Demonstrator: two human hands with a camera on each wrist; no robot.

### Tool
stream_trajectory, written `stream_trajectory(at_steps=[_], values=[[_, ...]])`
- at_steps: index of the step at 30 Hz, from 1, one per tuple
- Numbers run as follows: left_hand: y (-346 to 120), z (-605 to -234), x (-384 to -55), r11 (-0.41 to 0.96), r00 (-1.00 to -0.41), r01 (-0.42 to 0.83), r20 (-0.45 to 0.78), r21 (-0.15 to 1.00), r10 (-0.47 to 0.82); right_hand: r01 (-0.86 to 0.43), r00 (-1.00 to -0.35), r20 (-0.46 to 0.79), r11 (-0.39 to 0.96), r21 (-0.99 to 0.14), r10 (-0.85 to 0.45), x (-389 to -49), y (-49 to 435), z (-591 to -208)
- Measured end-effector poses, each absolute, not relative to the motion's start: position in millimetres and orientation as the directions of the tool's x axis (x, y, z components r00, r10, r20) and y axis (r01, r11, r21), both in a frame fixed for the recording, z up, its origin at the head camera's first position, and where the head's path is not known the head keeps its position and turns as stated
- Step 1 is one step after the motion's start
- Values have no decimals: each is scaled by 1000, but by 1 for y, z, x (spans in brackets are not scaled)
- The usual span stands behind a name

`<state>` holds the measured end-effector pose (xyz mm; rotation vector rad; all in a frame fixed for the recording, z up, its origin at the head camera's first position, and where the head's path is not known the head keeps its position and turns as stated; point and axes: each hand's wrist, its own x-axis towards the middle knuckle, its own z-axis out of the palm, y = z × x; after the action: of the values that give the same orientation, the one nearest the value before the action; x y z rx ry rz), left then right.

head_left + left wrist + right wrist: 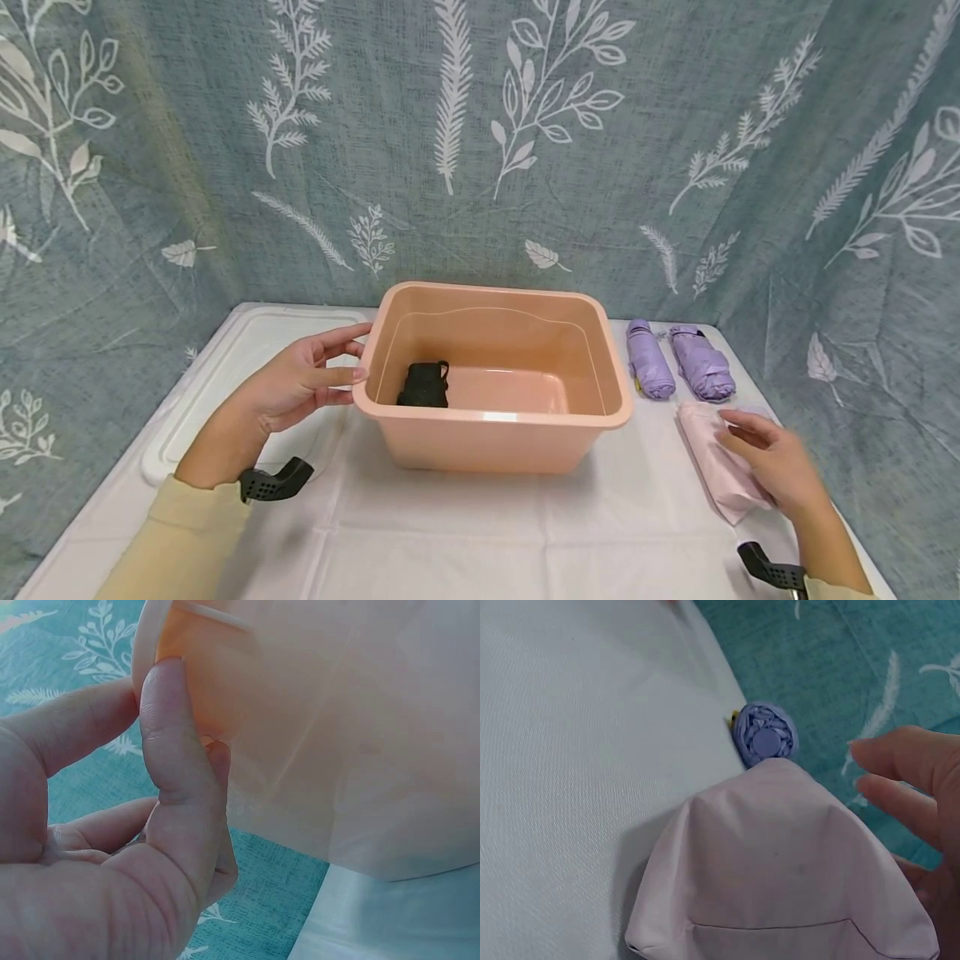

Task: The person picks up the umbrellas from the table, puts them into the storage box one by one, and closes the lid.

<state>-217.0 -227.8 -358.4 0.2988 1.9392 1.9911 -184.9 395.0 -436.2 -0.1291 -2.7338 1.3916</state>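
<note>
Pink folded umbrella [718, 467] is lying on the white-covered worktop [480, 533] to the right of the peach plastic tub [495, 417], just in front of two lilac folded umbrellas [649, 360] that are resting side by side near the back corner. The right hand [772, 467] is resting across the pink umbrella's near end with fingers only loosely bent, so its grip is not yet closing round the sleeve. The left hand [300, 383] is steadying the tub, thumb and fingertips pinching its left rim. A black folded umbrella [424, 385] is already lying inside the tub, against the left wall. To do this step well, I judge the right hand should be wrapping round the middle of the pink umbrella rather than its loose fabric end, so the bundle is coming up level, while the left keeps the tub from sliding. The right wrist view is showing what the head view cannot: the pink sleeve's [780, 870] soft, baggy mouth, and the round button end of one lilac umbrella [765, 740] just beyond it. The left wrist view is showing the thumb [176, 750] lying flat against the tub's outer wall [337, 735], a contact the head view is only hinting at.
</note>
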Motion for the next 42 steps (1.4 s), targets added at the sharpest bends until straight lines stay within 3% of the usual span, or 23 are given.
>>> stream_trajectory(at_steps=[6,12,20,42], values=[[-228,-359,-217,-11,-919,-104,-92,995,384,110,-994,-103,629,-770,48,-185,399,-437],[-227,-358,-218,-14,-917,-103,-90,995,389,182,-977,-214,538,-823,3,-187,404,-436],[-227,-356,-217,-36,-917,-101,-79,994,392,174,-972,-229,486,-857,-57,-190,408,-437],[-228,-356,-215,-35,-921,-111,-90,993,380,150,-964,-244,532,-833,-110,-193,402,-431]])
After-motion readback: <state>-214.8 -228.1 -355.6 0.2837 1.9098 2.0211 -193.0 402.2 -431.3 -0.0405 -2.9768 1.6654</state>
